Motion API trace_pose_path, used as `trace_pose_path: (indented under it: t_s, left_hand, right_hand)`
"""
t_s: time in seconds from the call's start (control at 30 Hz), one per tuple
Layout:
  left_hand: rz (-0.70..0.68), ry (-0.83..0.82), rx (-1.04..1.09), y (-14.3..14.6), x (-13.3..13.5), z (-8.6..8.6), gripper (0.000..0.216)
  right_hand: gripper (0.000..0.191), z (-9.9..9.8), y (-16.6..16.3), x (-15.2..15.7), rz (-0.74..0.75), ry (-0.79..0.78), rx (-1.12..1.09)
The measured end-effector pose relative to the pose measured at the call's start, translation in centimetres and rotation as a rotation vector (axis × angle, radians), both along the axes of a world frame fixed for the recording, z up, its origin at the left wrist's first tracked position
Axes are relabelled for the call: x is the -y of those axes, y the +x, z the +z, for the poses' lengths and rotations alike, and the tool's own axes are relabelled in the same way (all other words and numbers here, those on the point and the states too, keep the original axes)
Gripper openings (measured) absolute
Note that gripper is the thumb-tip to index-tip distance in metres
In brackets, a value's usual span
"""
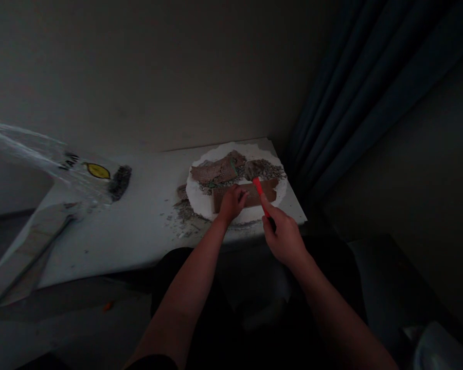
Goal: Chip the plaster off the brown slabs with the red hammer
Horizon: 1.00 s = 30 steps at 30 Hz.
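Below both hands, the person's dark-clothed legs (189, 257) sit close to the table's near edge. The right hand (282, 234) is closed around the handle of a red-handled tool (259, 189), which slants forward and slightly left from the fist to a greyish head. Left of it, the left hand (230, 203) lies on a flat brown board (260, 199), its fingers bent near the board's left part; whether they grip the board or only press on it, I cannot tell. The board extends from under the left hand to the right, passing beneath the red handle.

Under the board lies a white sheet (196, 204) with a wavy rim, spread on a pale table (139, 226). Just left of the left hand, loose grey crumbs (185, 211) spill over the sheet's edge onto the tabletop. Beyond the left hand rests a rough brown slab (216, 172), and to its right, past the tool's head, is a heap of grey fragments (273, 170).

Well to the left of the left hand, a clear plastic bag (71, 167) bears a yellow oval and dark letters, with dark bits gathered at its end. Beyond the right hand hangs a dark blue curtain (355, 77); farther than both hands stands a plain wall (177, 77).
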<state>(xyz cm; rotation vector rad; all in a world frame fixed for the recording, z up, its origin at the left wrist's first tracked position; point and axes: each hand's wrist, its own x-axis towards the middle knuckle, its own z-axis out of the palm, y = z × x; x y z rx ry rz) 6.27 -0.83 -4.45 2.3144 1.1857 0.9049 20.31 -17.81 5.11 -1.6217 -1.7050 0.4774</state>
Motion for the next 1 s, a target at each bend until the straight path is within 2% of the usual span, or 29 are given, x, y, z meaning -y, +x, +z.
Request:
trace_pose_path:
  t_s: [0.13, 0.9, 1.0]
  left_hand:
    - [0.020, 0.008, -0.005, 0.06, 0.03, -0.08, 0.013]
    - [0.000, -0.011, 0.026, 0.05, -0.21, -0.11, 0.017]
    - [0.012, -0.017, 0.006, 0.05, -0.25, -0.07, 0.016]
  right_hand:
    - [0.062, -0.41, 0.18, 0.00, -0.007, -0.047, 0.036]
    - [0.064, 0.22, -0.06, 0.42, -0.022, -0.004, 0.042]
    - [0.064, -0.12, 0.08, 0.33, -0.023, -0.043, 0.043]
